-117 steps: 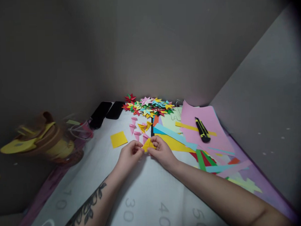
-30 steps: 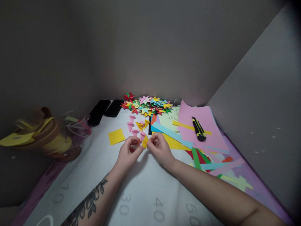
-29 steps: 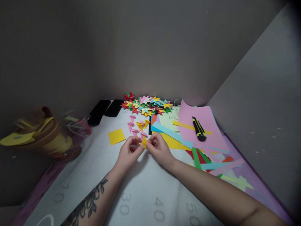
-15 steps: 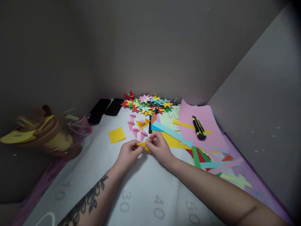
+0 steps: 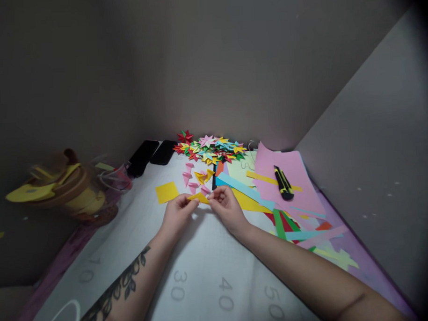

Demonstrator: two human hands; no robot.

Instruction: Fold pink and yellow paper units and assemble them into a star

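A small folded yellow paper piece (image 5: pixel 199 197) is pinched between my two hands above a white gridded cutting mat (image 5: pixel 190 273). My left hand (image 5: pixel 176 214) grips its left end and my right hand (image 5: pixel 227 208) grips its right end. Just beyond lie several folded pink paper points (image 5: pixel 194 184), a folded yellow point (image 5: pixel 202 177) and a flat yellow paper square (image 5: pixel 166 192). A heap of finished multicoloured paper stars (image 5: pixel 210 151) lies against the back wall.
To the right lie a pink sheet (image 5: pixel 299 190) with a black and yellow utility knife (image 5: pixel 283 183) on it and several coloured paper strips (image 5: pixel 297 232). Two black phones (image 5: pixel 151 154) rest at the back left. A brown and yellow object (image 5: pixel 60 191) stands at the left. Walls close in behind and on the right.
The yellow piece went from standing upright between my fingertips to lying flat and pointed. Both hands moved slightly away from me and stayed on it.
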